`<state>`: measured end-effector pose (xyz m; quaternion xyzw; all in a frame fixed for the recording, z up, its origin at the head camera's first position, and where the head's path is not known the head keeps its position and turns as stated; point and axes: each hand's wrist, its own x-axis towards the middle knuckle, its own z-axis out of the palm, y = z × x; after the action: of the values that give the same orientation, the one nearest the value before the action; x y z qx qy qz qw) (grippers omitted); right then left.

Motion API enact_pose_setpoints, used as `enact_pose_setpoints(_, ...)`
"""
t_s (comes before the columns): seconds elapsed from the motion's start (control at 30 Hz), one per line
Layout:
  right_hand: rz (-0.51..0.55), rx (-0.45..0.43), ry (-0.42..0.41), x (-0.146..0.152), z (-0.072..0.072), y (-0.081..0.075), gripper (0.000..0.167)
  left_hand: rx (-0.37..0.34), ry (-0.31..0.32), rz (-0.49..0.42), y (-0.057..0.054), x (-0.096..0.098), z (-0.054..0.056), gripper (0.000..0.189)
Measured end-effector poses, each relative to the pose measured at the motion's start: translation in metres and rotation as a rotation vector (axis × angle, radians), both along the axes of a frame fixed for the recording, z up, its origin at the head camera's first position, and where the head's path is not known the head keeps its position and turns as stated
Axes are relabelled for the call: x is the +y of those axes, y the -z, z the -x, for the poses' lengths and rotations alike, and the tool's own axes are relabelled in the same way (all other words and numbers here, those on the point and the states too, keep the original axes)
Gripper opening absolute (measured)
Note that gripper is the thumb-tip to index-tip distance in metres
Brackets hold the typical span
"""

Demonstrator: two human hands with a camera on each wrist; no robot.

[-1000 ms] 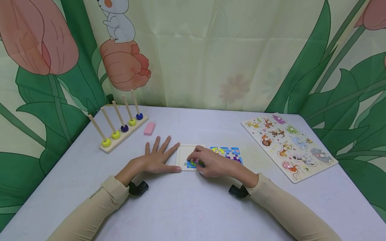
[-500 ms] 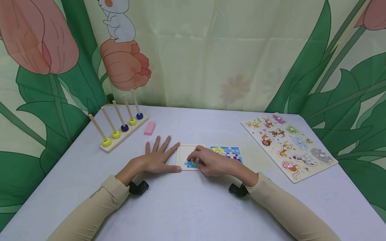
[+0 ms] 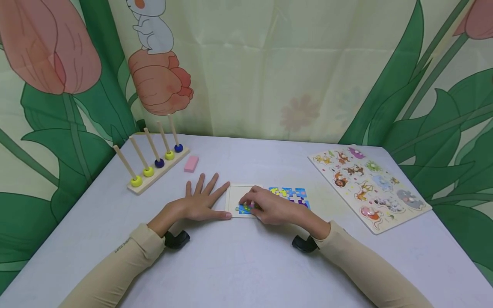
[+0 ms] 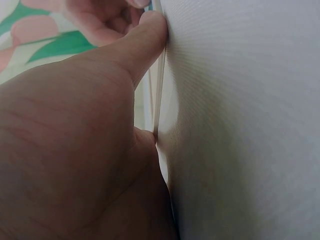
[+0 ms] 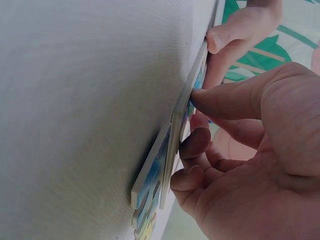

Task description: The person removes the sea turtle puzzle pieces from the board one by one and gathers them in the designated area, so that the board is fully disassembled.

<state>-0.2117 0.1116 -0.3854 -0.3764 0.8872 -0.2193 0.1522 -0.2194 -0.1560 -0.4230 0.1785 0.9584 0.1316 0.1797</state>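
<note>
A small wooden puzzle tray [image 3: 233, 197] lies flat in the middle of the table, with blue and green jigsaw pieces [image 3: 244, 209] in its near part. My left hand [image 3: 200, 206] is spread flat at the tray's left side, its thumb and index fingertip touching the edge. Over the tray's right part, my right hand [image 3: 271, 206] has curled fingers and pinches a puzzle piece [image 5: 189, 109] down in the tray, mostly hidden beneath the fingers. Beside the tray's right edge, partly behind that hand, lie several joined puzzle pieces [image 3: 286, 192] in blue, yellow and purple.
At the back left stands a wooden peg stand [image 3: 158, 171] with yellow and dark blue rings. A pink block [image 3: 191, 164] lies near it. An animal peg-puzzle board [image 3: 369, 188] rests on the right, and a printed curtain [image 3: 265, 85] hangs behind the table.
Both hands stay in nearly the same place. The right fingers shift only slightly over the piece in the tray.
</note>
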Motion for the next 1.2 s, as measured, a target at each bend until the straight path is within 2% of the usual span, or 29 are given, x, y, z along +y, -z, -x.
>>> enact_pose_setpoints(0.43, 0.032, 0.010, 0.027, 0.0018, -0.0026, -0.0005, 0.035, 0.000, -0.002, -0.002, -0.0002, 0.0003, 0.0003, 0.106)
enact_pose_setpoints(0.73, 0.044, 0.033, 0.009, 0.0043, -0.0014, -0.0003, 0.035, -0.012, -0.007, 0.004, 0.0024, 0.0005, 0.0023, 0.108)
enact_pose_setpoints(0.93, 0.049, 0.034, 0.005, 0.0042, -0.0027, -0.0025, 0.036, -0.011, -0.009, 0.004, -0.0006, 0.0019, -0.0005, 0.107)
enact_pose_setpoints(1.2, 0.025, 0.037, 0.021, 0.0031, -0.0059, -0.0037, 0.037, -0.011, -0.009, 0.009, 0.0053, -0.0006, 0.0039, 0.108)
